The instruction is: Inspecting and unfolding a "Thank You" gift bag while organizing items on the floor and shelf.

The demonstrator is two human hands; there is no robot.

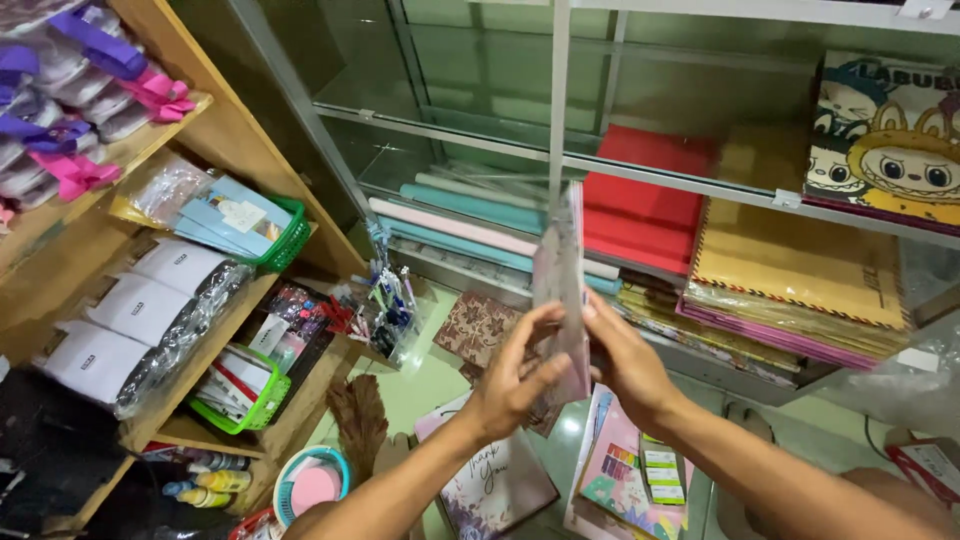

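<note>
Stationery shop corner, metal-and-glass shelving [640,175] ahead with stacked sheets of coloured paper [640,215], rolls of wrapping paper [470,215] and a pile of patterned paper [790,285]; wooden shelves [215,345] on the left with white wrapped packs [130,315] and green baskets [285,240]. Both hands raised in front of the shelving, holding a thin pinkish patterned sheet or flat bag [565,290] edge-on to the camera, upright, near the middle of the view. Left hand [510,375] closed on its lower part, thumb on the near face and fingers wrapped behind; right hand [625,365] pinching the same lower edge from the other side, fingers together on it. Hands almost touching each other. Step looks like squaring up or separating the thin piece; best done with a light pinch low down, keeping it vertical so it does not flop or crease, and keeping it off the shelf upright just behind it. More paper items lie on the floor [430,380] below, including a printed gift bag [495,485] and a colourful sheet [625,480]. Cannot tell if it is one sheet or several.
</note>
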